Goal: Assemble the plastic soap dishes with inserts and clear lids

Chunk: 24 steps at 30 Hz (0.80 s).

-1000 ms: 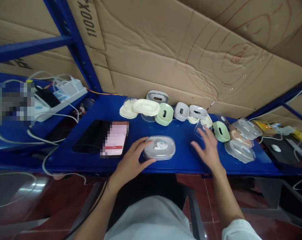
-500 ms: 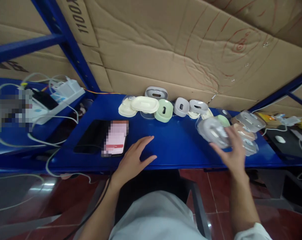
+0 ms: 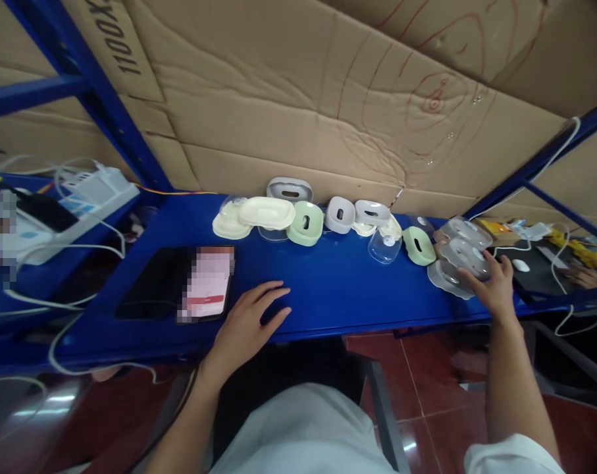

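My right hand [image 3: 495,283] grips a grey box with a clear lid [image 3: 462,255] by its right side, thumb in front and fingers behind. That box is over other clear-lidded boxes [image 3: 446,278] at the right end of the blue table; whether it rests fully on them I cannot tell. My left hand [image 3: 246,316] hovers near the table's front edge, fingers apart and holding nothing, to the right of a lit phone [image 3: 209,283]. A green slotted cover [image 3: 418,246] and a clear lid [image 3: 384,247] lie left of the stack.
Along the back of the blue table [image 3: 318,296] lie cream trays [image 3: 267,212], a green slotted cover [image 3: 305,224] and several grey slotted covers [image 3: 339,214]. Cardboard [image 3: 278,99] stands behind. At left is a power strip [image 3: 98,197] with cables; another person's hand [image 3: 582,276] shows at right.
My right hand has carried the grey box rightward onto the stack, uncovering the green cover and clear lid. My left hand keeps its open pose. The camera view has turned to the right.
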Motion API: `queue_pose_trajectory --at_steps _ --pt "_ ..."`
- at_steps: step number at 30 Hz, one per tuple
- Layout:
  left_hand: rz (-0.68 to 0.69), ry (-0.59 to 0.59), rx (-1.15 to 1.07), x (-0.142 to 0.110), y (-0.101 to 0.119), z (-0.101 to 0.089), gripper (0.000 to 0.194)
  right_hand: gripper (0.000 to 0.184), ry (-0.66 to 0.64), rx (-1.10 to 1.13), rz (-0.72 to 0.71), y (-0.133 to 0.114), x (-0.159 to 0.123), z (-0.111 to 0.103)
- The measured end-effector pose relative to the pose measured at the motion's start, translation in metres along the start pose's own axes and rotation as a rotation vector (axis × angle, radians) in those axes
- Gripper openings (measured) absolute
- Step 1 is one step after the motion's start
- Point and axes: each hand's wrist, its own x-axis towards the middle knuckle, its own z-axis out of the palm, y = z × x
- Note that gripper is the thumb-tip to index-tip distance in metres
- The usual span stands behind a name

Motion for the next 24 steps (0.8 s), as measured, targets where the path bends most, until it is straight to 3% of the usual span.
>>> queue_pose_trajectory --at_steps 3,5,8,9,11,13,17,20,24 --pt "-0.005 0.002 0.015 0.0 0.001 0.0 0.036 0.109 -0.024 -0.059 0.068 -0.001 0.005 0.001" --pt "-0.01 0.004 0.02 -0.001 0.0 0.001 0.036 0.104 0.045 -0.133 0.056 -0.013 -0.001 0.002" --pt "-0.008 0.011 0.021 -0.001 -0.001 0.003 0.035 0.076 0.242 -0.157 -0.142 -0.051 -0.023 0.006" --pt "-0.006 0.011 0.023 -0.001 -0.001 0.004 0.035 0.067 0.245 -0.115 -0.25 -0.067 -0.031 0.01" --pt "0.0 0.009 0.032 -0.001 -0.002 0.004 0.035 0.056 0.108 -0.002 -0.468 -0.102 -0.046 0.022" --pt "0.009 0.009 0.04 -0.001 -0.001 0.004 0.035 0.056 -0.083 0.064 -0.603 -0.135 -0.057 0.039" --pt "0.01 0.018 0.045 0.0 0.0 0.003 0.033 0.064 -0.239 0.034 -0.589 -0.185 -0.075 0.07" --pt "0.0 0.009 0.048 0.001 0.0 0.003 0.033 0.057 -0.314 0.127 -0.62 -0.2 -0.087 0.074" --pt "0.023 0.021 0.083 0.004 0.004 0.004 0.033 0.053 -0.298 0.246 -0.677 -0.192 -0.082 0.065"
